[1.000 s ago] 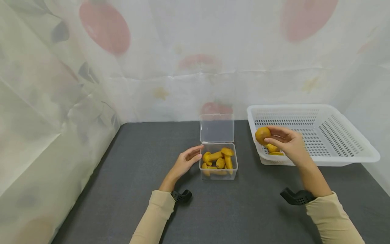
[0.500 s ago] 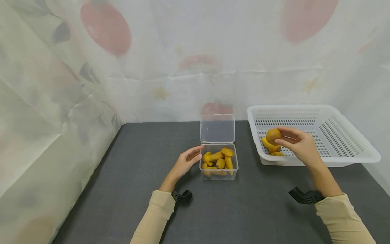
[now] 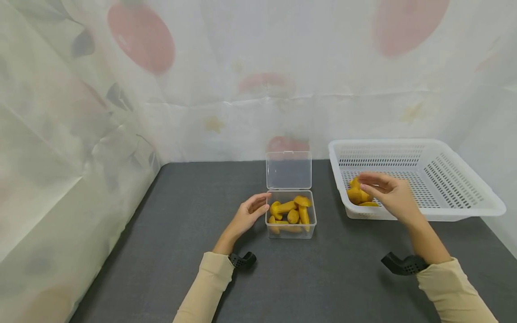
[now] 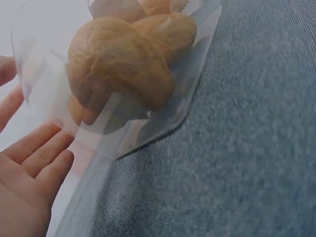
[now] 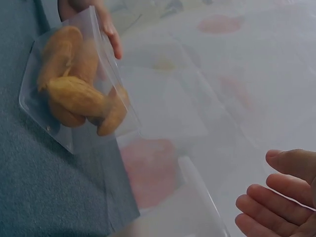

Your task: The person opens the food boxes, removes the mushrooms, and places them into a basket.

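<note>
A small clear plastic box stands mid-table with several yellow-brown mushrooms inside. At its left wall is my left hand; in the left wrist view its extended fingers touch the clear plastic. Over the left part of the white basket hovers my right hand, thumb and fingers gently bent. Nothing lies between them in the right wrist view, where the fingers show apart from the thumb. Just below and left of that hand, a few mushrooms lie in the basket, partly hidden by it.
Behind the box its hinged clear lid stands raised. A dark grey cloth covers the table. Pale printed sheeting hangs close behind and along the left side. The basket's slotted wall rises at the right.
My right hand first moved right over the basket with a mushroom in its fingertips, then let it go among the others there. The left hand has stayed at the box.
</note>
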